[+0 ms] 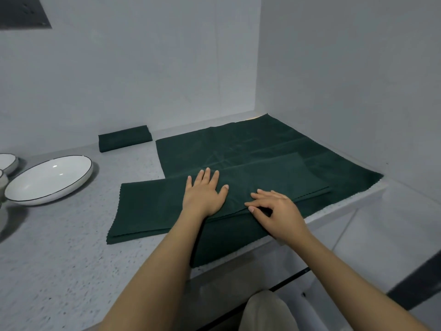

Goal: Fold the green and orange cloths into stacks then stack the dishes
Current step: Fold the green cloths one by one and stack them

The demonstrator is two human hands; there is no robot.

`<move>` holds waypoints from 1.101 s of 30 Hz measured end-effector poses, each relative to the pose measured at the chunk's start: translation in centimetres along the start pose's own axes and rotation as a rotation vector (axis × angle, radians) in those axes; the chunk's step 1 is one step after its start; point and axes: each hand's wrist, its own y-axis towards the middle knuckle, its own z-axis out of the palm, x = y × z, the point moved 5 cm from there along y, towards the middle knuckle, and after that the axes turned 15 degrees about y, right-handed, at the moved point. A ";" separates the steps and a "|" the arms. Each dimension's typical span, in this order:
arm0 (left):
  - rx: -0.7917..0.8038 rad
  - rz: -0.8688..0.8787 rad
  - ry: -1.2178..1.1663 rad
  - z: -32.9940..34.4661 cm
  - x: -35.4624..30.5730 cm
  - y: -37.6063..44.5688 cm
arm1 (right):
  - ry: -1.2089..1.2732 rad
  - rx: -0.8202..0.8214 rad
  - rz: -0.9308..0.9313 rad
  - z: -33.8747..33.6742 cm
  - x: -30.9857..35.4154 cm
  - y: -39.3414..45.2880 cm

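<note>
A grey, dark-speckled stone table point(59, 271) is seen set into a corner formed by two plain pale grey walls, and a dark rectangular panel point(22, 11) is mounted high on the left wall. The table's front edge runs diagonally at the right, and pale floor tiles are visible beyond it.

A large dark green cloth point(262, 144) is spread flat across the far right part of the table, reaching into the corner; its near portion appears to hang over the front edge, though the drape is hard to judge under the arms. A second dark green cloth, folded into a long band point(148, 206), is laid across the near part of the spread cloth and extends leftward onto the bare table.

The left hand point(204, 194) is pressed flat on the folded band, fingers straight and spread, its grip released. The right hand point(274, 209) is placed just beside it to the right, at the band's near edge; its fingers are curled and the edge seems to be pinched between thumb and fingertips.

A small dark green cloth folded into a compact block point(125, 138) is set against the back wall, well apart from the hands. At the left, a wide shallow white bowl with a thin dark rim point(49, 180) is resting on the table, with a smaller white dish point(8, 162) just behind it and other white pieces cut off by the picture edge.
</note>
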 end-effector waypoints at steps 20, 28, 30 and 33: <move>0.001 0.015 0.034 0.6 0.0 0.0 | -0.131 0.056 0.116 0.9 2.0 6.7; -0.015 0.015 0.038 0.5 0.3 0.1 | -0.400 0.345 0.277 5.6 -0.7 11.3; -0.011 0.014 0.035 0.3 0.2 0.4 | -0.435 0.317 0.313 4.9 -1.7 10.9; -0.006 0.009 0.035 0.1 0.3 0.6 | -0.484 0.277 0.383 3.2 -3.0 10.9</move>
